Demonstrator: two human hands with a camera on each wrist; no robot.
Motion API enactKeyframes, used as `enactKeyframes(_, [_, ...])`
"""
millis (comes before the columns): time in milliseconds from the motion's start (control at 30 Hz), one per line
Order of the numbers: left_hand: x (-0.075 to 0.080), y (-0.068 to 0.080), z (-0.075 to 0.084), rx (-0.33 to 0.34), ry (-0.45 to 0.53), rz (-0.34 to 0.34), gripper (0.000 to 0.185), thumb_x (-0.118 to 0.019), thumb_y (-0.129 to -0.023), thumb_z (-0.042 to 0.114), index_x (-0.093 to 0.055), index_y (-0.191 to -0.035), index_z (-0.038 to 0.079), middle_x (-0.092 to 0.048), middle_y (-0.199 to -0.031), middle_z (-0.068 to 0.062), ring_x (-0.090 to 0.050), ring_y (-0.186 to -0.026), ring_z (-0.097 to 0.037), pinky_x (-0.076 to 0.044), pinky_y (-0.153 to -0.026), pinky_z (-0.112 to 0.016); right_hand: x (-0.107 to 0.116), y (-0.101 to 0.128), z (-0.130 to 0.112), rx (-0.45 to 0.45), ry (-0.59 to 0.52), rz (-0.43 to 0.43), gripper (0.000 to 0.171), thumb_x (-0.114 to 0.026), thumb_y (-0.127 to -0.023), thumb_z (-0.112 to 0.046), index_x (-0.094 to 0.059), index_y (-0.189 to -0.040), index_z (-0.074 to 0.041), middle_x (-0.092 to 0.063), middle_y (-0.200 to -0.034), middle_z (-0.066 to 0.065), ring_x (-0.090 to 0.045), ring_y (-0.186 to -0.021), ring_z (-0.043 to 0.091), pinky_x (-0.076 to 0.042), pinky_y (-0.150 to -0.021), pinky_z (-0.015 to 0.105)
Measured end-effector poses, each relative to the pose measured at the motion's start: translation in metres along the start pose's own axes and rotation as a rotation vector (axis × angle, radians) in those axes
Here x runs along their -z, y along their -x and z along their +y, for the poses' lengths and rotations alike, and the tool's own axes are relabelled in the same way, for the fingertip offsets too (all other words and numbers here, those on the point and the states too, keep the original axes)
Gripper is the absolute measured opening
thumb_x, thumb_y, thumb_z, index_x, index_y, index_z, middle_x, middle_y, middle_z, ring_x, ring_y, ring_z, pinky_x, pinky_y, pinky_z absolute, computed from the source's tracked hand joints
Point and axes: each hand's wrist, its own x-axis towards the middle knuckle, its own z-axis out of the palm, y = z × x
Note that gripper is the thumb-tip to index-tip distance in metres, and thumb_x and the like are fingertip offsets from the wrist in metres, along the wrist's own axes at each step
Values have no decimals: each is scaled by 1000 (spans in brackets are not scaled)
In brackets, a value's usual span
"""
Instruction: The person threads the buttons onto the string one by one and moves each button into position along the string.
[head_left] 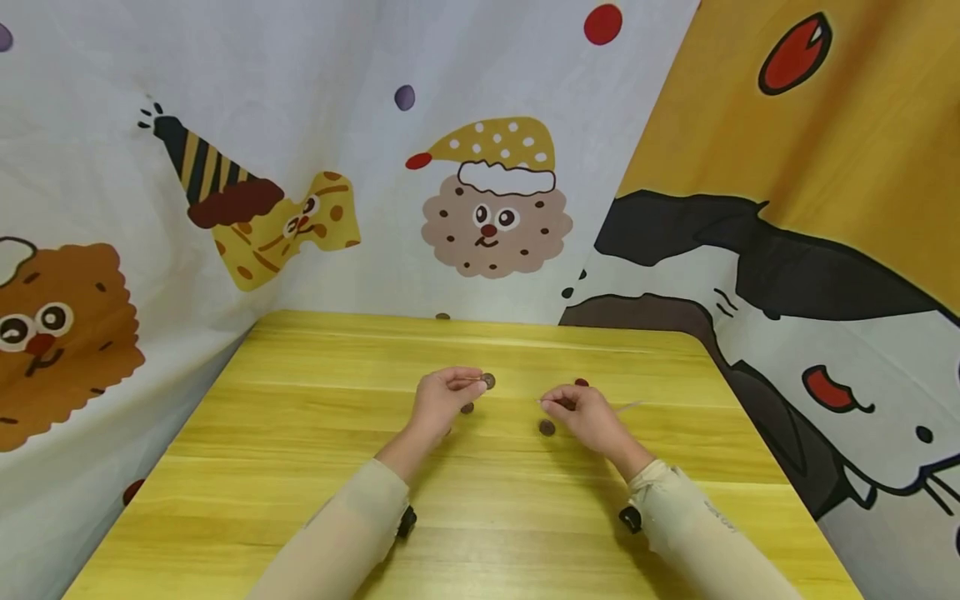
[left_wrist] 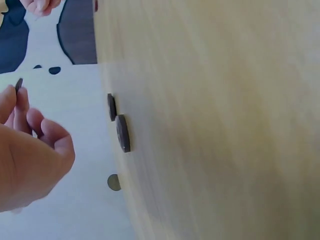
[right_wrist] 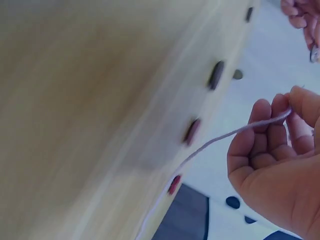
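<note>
My left hand (head_left: 480, 382) pinches a small dark button (head_left: 488, 381) just above the yellow wooden table (head_left: 300, 433). In the left wrist view the same button (left_wrist: 19, 84) shows edge-on at the fingertips of that hand (left_wrist: 17, 97). About a hand's width to the right, my right hand (head_left: 546, 403) pinches a thin pale thread (head_left: 628, 407) that trails off to the right. The right wrist view shows the thread (right_wrist: 225, 137) running from the right hand (right_wrist: 292, 107) down toward the table.
Loose buttons lie on the table between and around the hands: a dark one (head_left: 467, 408), another dark one (head_left: 547, 427) and a red one (head_left: 581, 382). Cartoon-printed cloth walls (head_left: 487, 208) close in the table at the back and on both sides.
</note>
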Motion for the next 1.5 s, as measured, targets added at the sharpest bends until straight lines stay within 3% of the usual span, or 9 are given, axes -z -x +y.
enactKeyframes(200, [0, 4, 4, -49, 18, 85, 24, -86, -93, 20, -82, -115, 13, -83, -108, -6, -79, -99, -18, -64, -87, -36, -9, -1, -18, -4, -36, 27, 22, -70, -106, -27, -77, -117, -9, -77, -108, 4, -61, -84, 15, -50, -71, 27])
enactKeyframes(400, [-3, 9, 6, -81, 26, 116, 21, -87, -92, 19, -82, -112, 13, -83, -104, -6, -79, -94, -16, -63, -89, -53, -13, -6, -25, 0, -54, 30, 18, -69, -107, -28, -77, -113, -13, -77, -106, 15, -56, -78, 17, -48, -68, 27])
enactKeyframes(467, [-4, 10, 8, -87, 30, 129, 20, -87, -92, 19, -82, -111, 13, -83, -104, -5, -79, -94, -16, -64, -88, -53, -13, -8, -27, 5, -53, 32, 18, -69, -107, -29, -77, -112, -13, -75, -105, 19, -55, -75, 17, -47, -66, 27])
enactKeyframes(533, [-5, 10, 8, -99, 31, 144, 20, -87, -92, 19, -82, -111, 13, -83, -103, -5, -79, -93, -16, -65, -84, -47, -12, -10, -29, 19, -38, 45, 18, -69, -107, -29, -77, -111, -13, -75, -103, 19, -55, -73, 17, -47, -64, 27])
enactKeyframes(667, [-6, 7, 9, -137, 28, 170, 22, -88, -91, 20, -82, -111, 15, -84, -102, -5, -80, -93, -16, -63, -75, -30, -10, -13, -38, 76, 31, 93, 15, -70, -106, -30, -77, -108, -16, -76, -97, 8, -58, -73, 15, -49, -67, 28])
enactKeyframes(833, [-6, 6, 11, -159, 42, 176, 22, -89, -90, 18, -82, -110, 14, -84, -101, -6, -80, -93, -18, -60, -72, -22, -11, -14, -52, 149, 87, 127, 12, -73, -104, -28, -79, -105, -18, -77, -93, -3, -57, -71, 12, -51, -72, 30])
enactKeyframes(1167, [-9, 5, 10, -171, 58, 171, 21, -88, -91, 15, -82, -111, 12, -84, -100, -7, -81, -94, -19, -60, -73, -21, -18, -16, -70, 175, 66, 130, 16, -72, -105, -27, -81, -107, -14, -79, -92, -1, -42, -52, 7, -50, -70, 29])
enactKeyframes(1500, [-12, 5, 8, -180, 70, 162, 22, -89, -89, 15, -82, -110, 12, -84, -100, -8, -80, -92, -18, -60, -72, -21, -24, -22, -78, 129, 85, 165, 15, -72, -104, -26, -81, -103, -14, -80, -92, 0, -53, -60, 10, -50, -64, 27])
